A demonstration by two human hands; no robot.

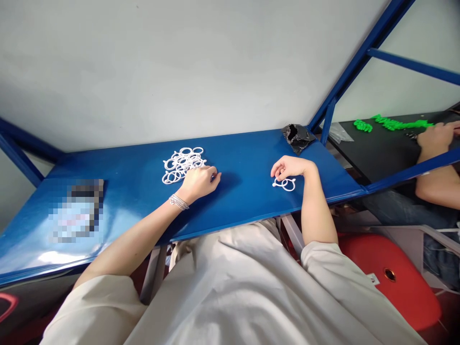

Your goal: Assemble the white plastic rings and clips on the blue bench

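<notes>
A heap of several white plastic rings [181, 163] lies on the blue table [251, 153]. My left hand [199, 181] rests at the heap's near right edge, fingers curled and touching the rings; what is in them is hidden. A bracelet sits on that wrist. My right hand [289, 167] is curled, fingertips pressing down on two joined white rings [285, 184] lying on the table in front of me.
A crumpled black bag [297, 137] sits at the table's far right corner by a blue frame post [328, 120]. A blurred flat object [77, 208] lies at left. On a black table to the right, another person's arm [436, 158] works near green pieces [391, 123]. A red stool [391, 278] stands at lower right.
</notes>
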